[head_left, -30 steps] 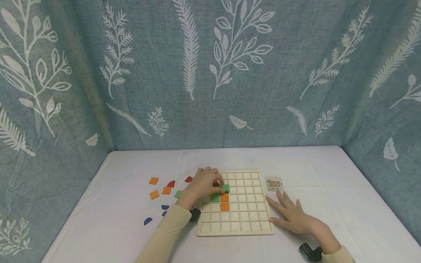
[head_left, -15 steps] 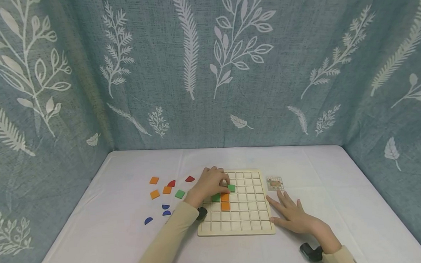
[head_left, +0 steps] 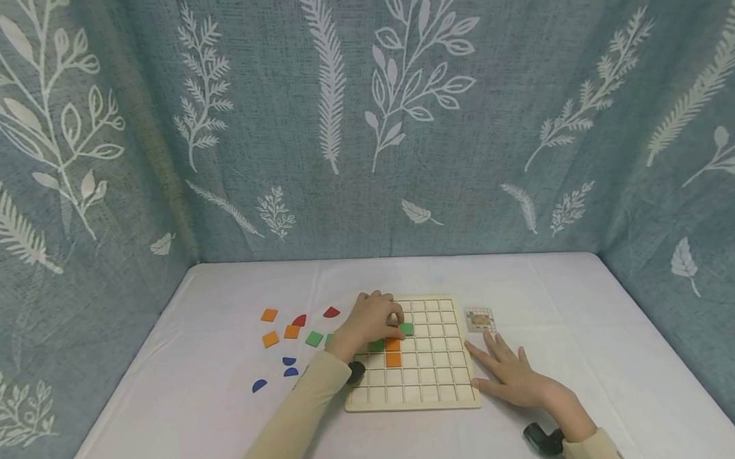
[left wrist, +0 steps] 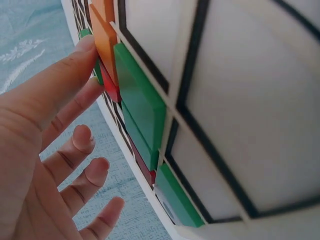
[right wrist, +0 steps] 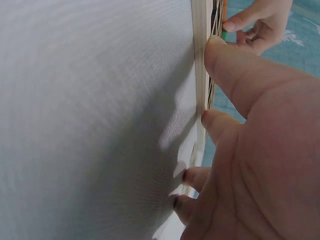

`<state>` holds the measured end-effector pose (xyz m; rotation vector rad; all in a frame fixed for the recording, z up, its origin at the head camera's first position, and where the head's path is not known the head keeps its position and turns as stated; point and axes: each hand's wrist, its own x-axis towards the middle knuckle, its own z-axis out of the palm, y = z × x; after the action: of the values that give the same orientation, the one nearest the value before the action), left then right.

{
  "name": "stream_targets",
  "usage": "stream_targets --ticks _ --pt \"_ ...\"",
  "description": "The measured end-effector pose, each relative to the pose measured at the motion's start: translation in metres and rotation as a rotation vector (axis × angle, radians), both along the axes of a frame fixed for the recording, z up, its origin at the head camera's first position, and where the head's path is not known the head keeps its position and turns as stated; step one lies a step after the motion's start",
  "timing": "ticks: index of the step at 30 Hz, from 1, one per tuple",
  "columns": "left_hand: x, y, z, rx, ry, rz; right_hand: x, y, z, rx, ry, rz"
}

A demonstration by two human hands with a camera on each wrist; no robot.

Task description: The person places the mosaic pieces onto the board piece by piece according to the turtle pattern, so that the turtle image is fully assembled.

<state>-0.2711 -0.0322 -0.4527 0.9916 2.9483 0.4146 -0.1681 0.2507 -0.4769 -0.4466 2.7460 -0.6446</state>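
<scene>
My left hand (head_left: 371,320) reaches over the wooden grid board (head_left: 412,403) and pinches a green square tile (head_left: 407,329) by thumb and index finger. In the left wrist view, that green tile (left wrist: 98,70) shows as a thin edge between the fingertips, beside a red piece (left wrist: 111,85) and an orange tile (left wrist: 104,40). More green tiles (left wrist: 140,92) sit in cells nearer the wrist. Two orange tiles (head_left: 394,359) lie in one column of the board. My right hand (head_left: 509,376) is spread flat, its thumb and a finger touching the board's right edge (right wrist: 200,65).
Left of the board lie several orange tiles (head_left: 270,339), green tiles (head_left: 313,339), red quarter-round pieces (head_left: 331,312) and blue half-round pieces (head_left: 259,385). A small pattern card (head_left: 479,320) lies right of the board. A patterned curtain (head_left: 363,120) surrounds the white table (head_left: 530,277).
My left hand has moved a little to the right with the green tile, which now sits one column further right. My right hand has stayed in place.
</scene>
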Motion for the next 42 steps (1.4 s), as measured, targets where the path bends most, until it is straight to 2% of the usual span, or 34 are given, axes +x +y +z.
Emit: stream_targets --ticks 11,21,33,42 --pt "0.004 0.002 0.003 0.022 -0.014 -0.002 0.000 0.001 0.000 -0.006 -0.001 0.003" --pt "0.005 -0.001 -0.001 0.053 -0.024 0.015 0.001 0.000 0.001 -0.014 0.001 0.011" --pt "0.006 -0.016 -0.004 0.159 -0.063 0.057 0.000 0.000 0.002 -0.012 0.006 0.009" --pt "0.009 -0.031 -0.001 0.234 -0.108 0.095 0.001 -0.001 0.004 -0.004 0.013 0.003"
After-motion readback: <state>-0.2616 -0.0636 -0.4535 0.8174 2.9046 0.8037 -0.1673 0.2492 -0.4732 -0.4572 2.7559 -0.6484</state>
